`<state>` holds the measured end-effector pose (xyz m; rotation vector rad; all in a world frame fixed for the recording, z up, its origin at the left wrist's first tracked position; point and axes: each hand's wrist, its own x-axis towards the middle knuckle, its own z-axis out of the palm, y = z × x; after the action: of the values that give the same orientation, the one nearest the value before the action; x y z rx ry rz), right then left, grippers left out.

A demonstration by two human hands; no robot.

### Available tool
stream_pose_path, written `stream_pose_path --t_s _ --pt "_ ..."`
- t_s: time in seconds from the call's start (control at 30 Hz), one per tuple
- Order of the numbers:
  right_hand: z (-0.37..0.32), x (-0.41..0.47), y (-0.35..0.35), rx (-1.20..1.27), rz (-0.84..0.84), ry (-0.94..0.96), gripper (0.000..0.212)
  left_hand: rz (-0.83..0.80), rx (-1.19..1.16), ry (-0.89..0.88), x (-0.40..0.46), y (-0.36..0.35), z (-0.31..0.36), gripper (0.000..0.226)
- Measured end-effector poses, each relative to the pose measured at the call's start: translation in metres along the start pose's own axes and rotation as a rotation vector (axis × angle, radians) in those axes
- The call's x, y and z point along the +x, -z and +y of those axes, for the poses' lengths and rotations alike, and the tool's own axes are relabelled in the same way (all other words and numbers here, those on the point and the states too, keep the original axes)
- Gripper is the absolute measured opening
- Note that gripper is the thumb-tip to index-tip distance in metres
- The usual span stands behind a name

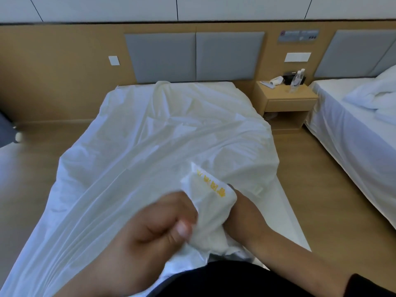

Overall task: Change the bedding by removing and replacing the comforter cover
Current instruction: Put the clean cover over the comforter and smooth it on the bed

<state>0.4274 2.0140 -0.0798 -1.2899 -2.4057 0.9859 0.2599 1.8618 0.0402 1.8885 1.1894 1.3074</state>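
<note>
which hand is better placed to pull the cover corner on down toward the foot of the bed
Probably the left. The left hand visibly grips the bunched cover corner with curled fingers. The right hand is mostly hidden behind that fabric, so its hold cannot be judged.

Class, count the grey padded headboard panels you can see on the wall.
4: two side by side behind the near bed, two at the right edge behind the other bed. More may lie off-frame.

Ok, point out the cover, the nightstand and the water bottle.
cover (162,133), head view, its spread middle.
nightstand (282,94), head view, bare top.
water bottle (296,79), head view, its clear body.
</note>
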Motion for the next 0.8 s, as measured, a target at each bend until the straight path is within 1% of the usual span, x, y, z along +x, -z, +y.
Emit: stream_pose_path --t_s 0.03,0.07,0.1,0.13,0.17,0.2,0.23,0.27,0.3,0.33,0.37,0.4,0.47,0.53,0.57,0.63,0.67,0.73,0.8 --pt "0.000 0.002 0.002 -0.075 -0.008 0.009 0.034 -0.145 -0.004 0.027 -0.003 0.000 -0.005 0.029" --pt "0.000 0.004 0.003 -0.172 0.000 0.019 0.029 -0.243 -0.013 0.108 -0.005 -0.003 -0.011 0.025" --pt "0.000 0.006 0.006 -0.237 0.011 0.014 0.025 -0.276 -0.065 0.254 -0.008 -0.009 -0.019 0.025" --pt "0.000 0.006 0.008 -0.235 0.027 -0.016 0.020 -0.225 -0.208 0.481 -0.008 -0.014 -0.028 0.027" --pt "0.001 0.005 0.008 -0.169 0.045 -0.054 0.015 -0.107 -0.359 0.732 -0.009 -0.018 -0.043 0.029" --pt "0.002 0.003 0.008 -0.071 0.068 -0.091 0.011 0.012 -0.499 0.936 -0.010 -0.022 -0.060 0.027" --pt "0.003 0.001 0.007 0.016 0.091 -0.122 0.009 0.121 -0.577 1.065 -0.011 -0.025 -0.074 0.022" --pt "0.003 0.000 0.007 0.083 0.115 -0.147 0.009 0.190 -0.576 1.136 -0.009 -0.029 -0.085 0.020" --pt "0.004 -0.001 0.006 0.130 0.124 -0.164 0.010 0.214 -0.494 1.173 -0.008 -0.032 -0.094 0.024" --pt "0.004 -0.003 0.005 0.164 0.126 -0.167 0.010 0.215 -0.352 1.204 -0.008 -0.036 -0.101 0.034" --pt "0.005 -0.004 0.004 0.183 0.124 -0.156 0.011 0.196 -0.172 1.210 -0.008 -0.039 -0.105 0.042" --pt "0.005 -0.006 0.004 0.196 0.120 -0.133 0.012 0.158 -0.046 1.198 -0.006 -0.041 -0.108 0.045" --pt "0.003 -0.010 0.002 0.214 0.084 -0.062 0.016 0.025 -0.020 1.116 -0.003 -0.044 -0.115 0.041" --pt "0.001 -0.015 0.000 0.181 0.048 -0.002 0.019 -0.042 -0.045 1.074 0.001 -0.049 -0.118 0.036" --pt "0.001 -0.016 0.001 0.132 0.056 0.009 0.020 -0.053 -0.008 1.052 0.004 -0.051 -0.121 0.032" --pt "0.000 -0.017 0.007 -0.032 0.087 0.006 0.021 -0.070 0.205 0.974 0.007 -0.054 -0.131 0.024" --pt "0.000 -0.017 0.012 -0.133 0.096 0.001 0.022 -0.037 0.311 0.953 0.007 -0.054 -0.136 0.021" --pt "-0.001 -0.024 0.025 -0.266 0.119 -0.001 0.021 0.085 0.350 0.964 0.007 -0.051 -0.143 0.012" --pt "-0.009 -0.038 0.035 -0.191 0.136 0.072 0.016 0.152 0.365 0.943 0.010 -0.046 -0.145 0.005"
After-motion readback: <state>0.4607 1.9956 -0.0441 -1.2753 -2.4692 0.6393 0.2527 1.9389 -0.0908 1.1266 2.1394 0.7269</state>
